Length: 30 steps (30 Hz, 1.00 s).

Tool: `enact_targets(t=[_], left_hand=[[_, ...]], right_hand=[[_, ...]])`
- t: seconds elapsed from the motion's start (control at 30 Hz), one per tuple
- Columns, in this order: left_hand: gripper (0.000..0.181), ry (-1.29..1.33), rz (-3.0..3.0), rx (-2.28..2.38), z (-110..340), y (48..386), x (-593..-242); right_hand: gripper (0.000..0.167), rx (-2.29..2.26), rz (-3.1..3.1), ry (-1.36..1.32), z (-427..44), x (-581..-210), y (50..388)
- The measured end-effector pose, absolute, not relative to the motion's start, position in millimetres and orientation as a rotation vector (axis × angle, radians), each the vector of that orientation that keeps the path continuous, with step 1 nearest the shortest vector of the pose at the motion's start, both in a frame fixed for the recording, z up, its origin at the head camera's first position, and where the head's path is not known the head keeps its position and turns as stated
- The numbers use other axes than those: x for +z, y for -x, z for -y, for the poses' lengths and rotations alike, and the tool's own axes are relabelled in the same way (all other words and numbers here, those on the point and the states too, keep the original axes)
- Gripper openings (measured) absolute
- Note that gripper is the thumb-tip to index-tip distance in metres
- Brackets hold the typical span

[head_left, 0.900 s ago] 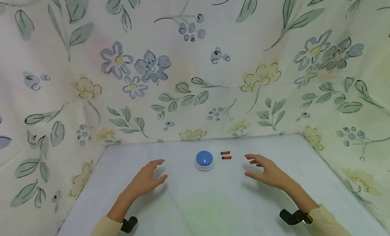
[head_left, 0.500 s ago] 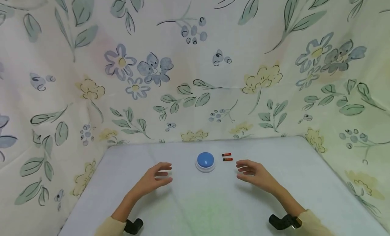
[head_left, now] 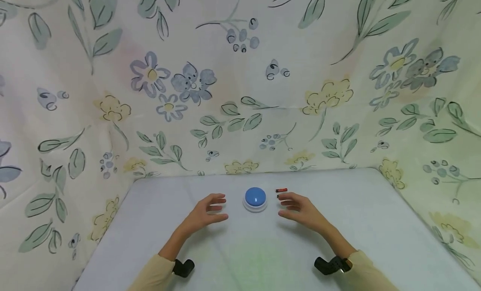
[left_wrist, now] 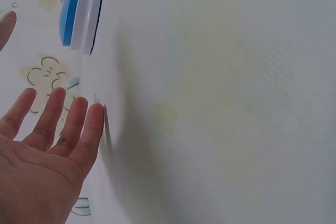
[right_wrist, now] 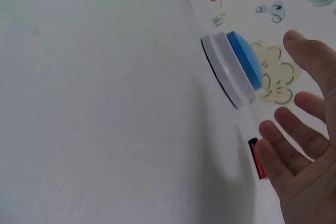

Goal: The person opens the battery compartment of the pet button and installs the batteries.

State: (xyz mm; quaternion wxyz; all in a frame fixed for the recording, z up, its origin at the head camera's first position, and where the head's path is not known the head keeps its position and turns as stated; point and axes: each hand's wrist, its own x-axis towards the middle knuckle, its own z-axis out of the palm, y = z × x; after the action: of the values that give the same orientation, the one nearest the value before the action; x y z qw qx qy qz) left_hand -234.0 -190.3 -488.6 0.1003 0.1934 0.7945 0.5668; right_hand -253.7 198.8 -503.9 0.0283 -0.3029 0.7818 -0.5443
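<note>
A round blue button on a white base (head_left: 255,198) sits on the white table, between the two hands. My left hand (head_left: 204,213) is to its left, fingers apart and relaxed, holding nothing. To its right, my right hand (head_left: 300,209) hovers with fingers loosely bent and empty. One red battery (head_left: 281,190) lies just beyond the right fingertips; a second one is mostly hidden behind them. The right wrist view shows the button (right_wrist: 233,69) and a red battery (right_wrist: 258,158) by the fingers. In the left wrist view the button (left_wrist: 81,18) stands apart from the left hand (left_wrist: 50,156).
The white table (head_left: 248,257) ends at the back against a floral cloth (head_left: 225,82), which also rises at both sides. A black wrist device (head_left: 183,268) is on the left wrist, and another (head_left: 330,266) on the right.
Both hands have moved inward toward the button, the left one rightward and the right one leftward. The right fingers now partly cover the nearer battery.
</note>
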Motion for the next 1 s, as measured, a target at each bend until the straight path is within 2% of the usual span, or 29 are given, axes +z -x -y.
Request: enact_targets(t=[0.37, 1.0], left_hand=[[0.075, -0.561, -2.386, 1.654, 168.9, 246.5, -491.3], [0.077, -0.584, -2.380, 1.654, 141.3, 258.9, -488.6]], right_hand=[[0.071, -1.636, -2.386, 0.901, -182.7, -503.2, 264.7], [0.082, -1.549, -2.454, 0.868, -167.1, -504.7, 278.6]])
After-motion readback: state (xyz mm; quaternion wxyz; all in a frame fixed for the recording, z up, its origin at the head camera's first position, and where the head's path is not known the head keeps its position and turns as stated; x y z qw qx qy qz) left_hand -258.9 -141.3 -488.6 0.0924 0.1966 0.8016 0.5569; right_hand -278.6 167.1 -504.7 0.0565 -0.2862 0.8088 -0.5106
